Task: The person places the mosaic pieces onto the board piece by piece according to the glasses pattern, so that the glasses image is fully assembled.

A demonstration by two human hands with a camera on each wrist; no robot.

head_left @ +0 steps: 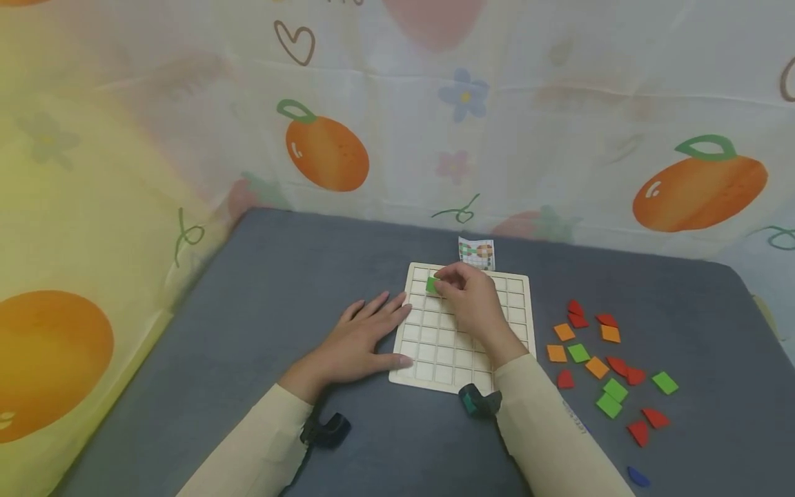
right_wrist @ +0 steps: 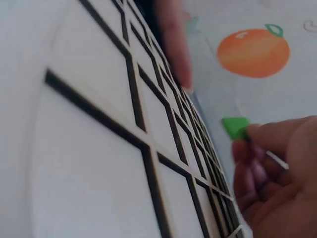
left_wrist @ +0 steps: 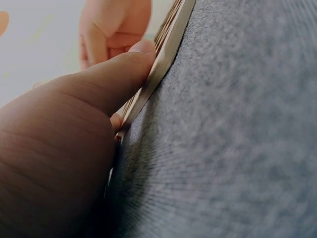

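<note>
The right hand [head_left: 477,304] pinches 1 green square tile [head_left: 430,285] over the wooden grid board [head_left: 428,335] below it. The left hand [head_left: 357,343], spread and grasping nothing, touches the board's edge; an uneven push from it could shift the board, so the tile may settle tilted. Right of both hands lie loose tiles [head_left: 597,367].

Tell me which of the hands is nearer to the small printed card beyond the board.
Right. The right hand is just in front of the card, over the board, pinching a green tile; the left hand is farther off, at the board's left edge.
</note>
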